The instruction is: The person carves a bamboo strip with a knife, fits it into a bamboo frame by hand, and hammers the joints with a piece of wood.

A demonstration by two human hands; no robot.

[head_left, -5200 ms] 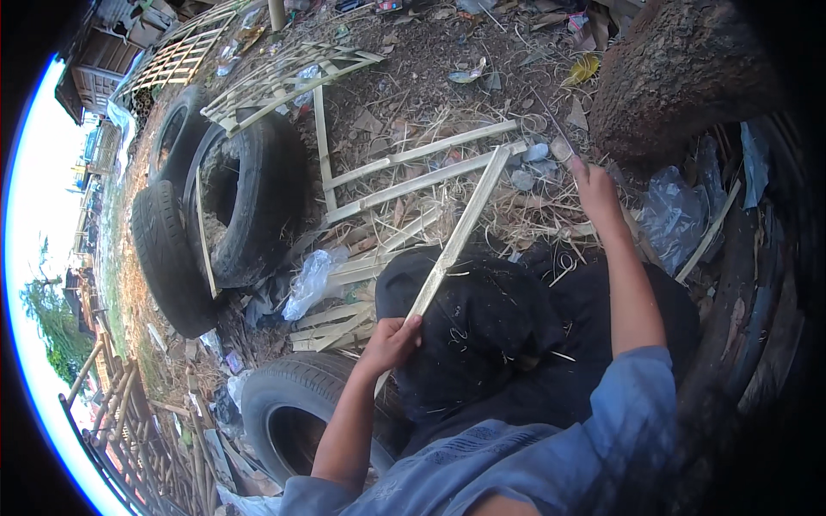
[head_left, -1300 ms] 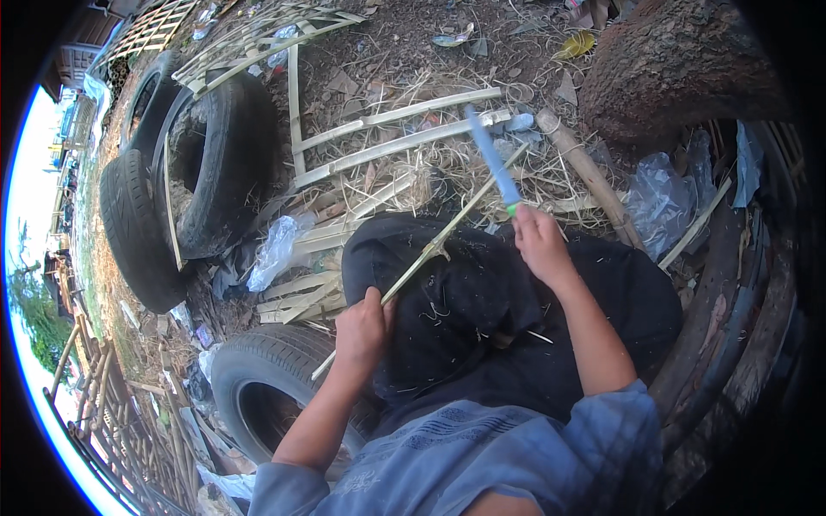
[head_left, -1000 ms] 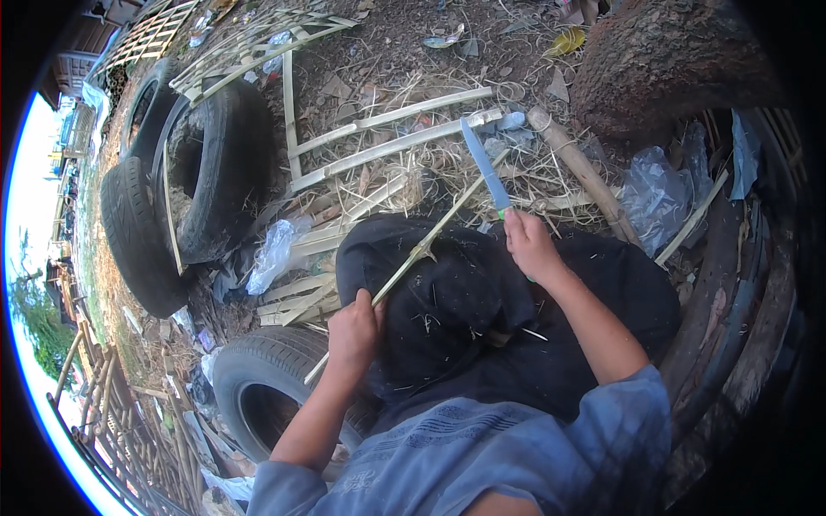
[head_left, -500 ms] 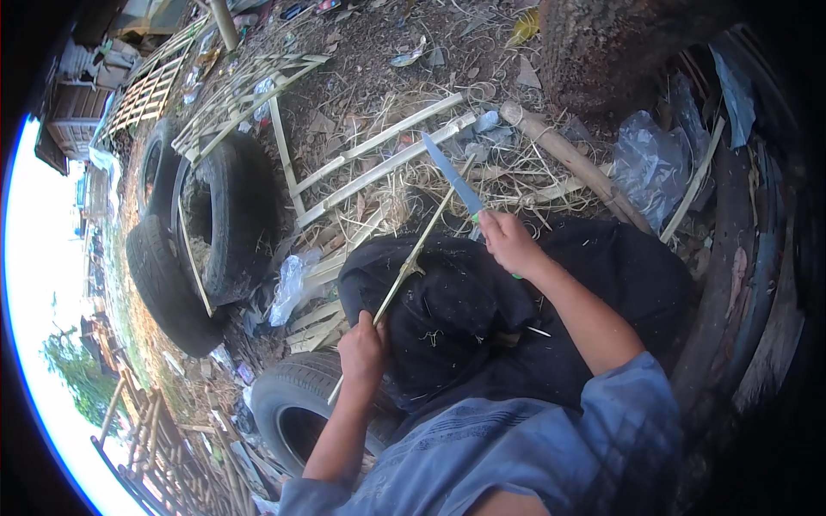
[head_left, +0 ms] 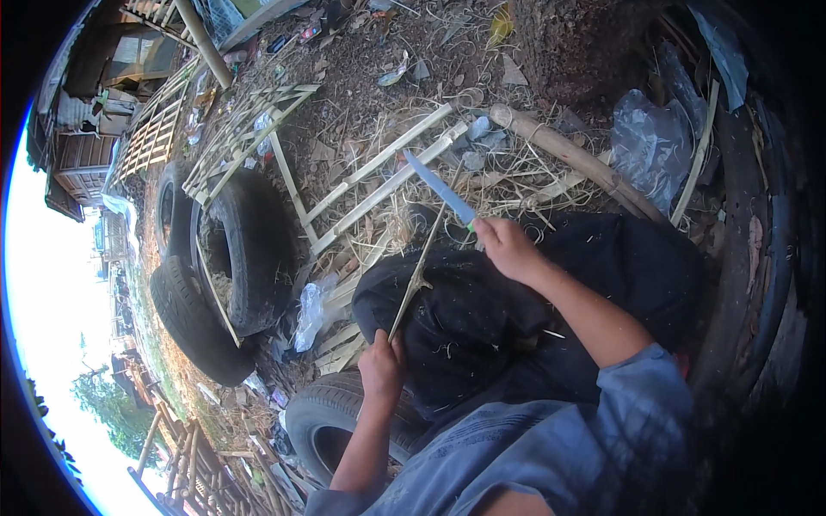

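Note:
My left hand (head_left: pixel 380 368) is closed round the lower part of a thin bamboo strip (head_left: pixel 419 267), which slants up across my dark-clothed legs (head_left: pixel 482 310). Partway along, the strip has a pale knot with a frayed bit. In my right hand (head_left: pixel 509 248) is a knife (head_left: pixel 440 187) with a green handle, mostly covered by my fingers. Its long blade points up and to the left, with the edge near the strip's far end. Whether blade and strip touch, I cannot tell.
Split bamboo slats (head_left: pixel 391 185) and fine shavings lie on the dirt beyond my knees. Old tyres (head_left: pixel 249 249) stand at the left beside a woven bamboo lattice (head_left: pixel 249 129). A thick pole (head_left: pixel 568 155), a clear plastic bag (head_left: pixel 650 150) and a tree trunk (head_left: pixel 585 47) are at the right.
The whole view has shifted a little, so the surroundings sit differently. The strip stands slightly steeper, and the knife remains near its far end. Both hands keep their hold.

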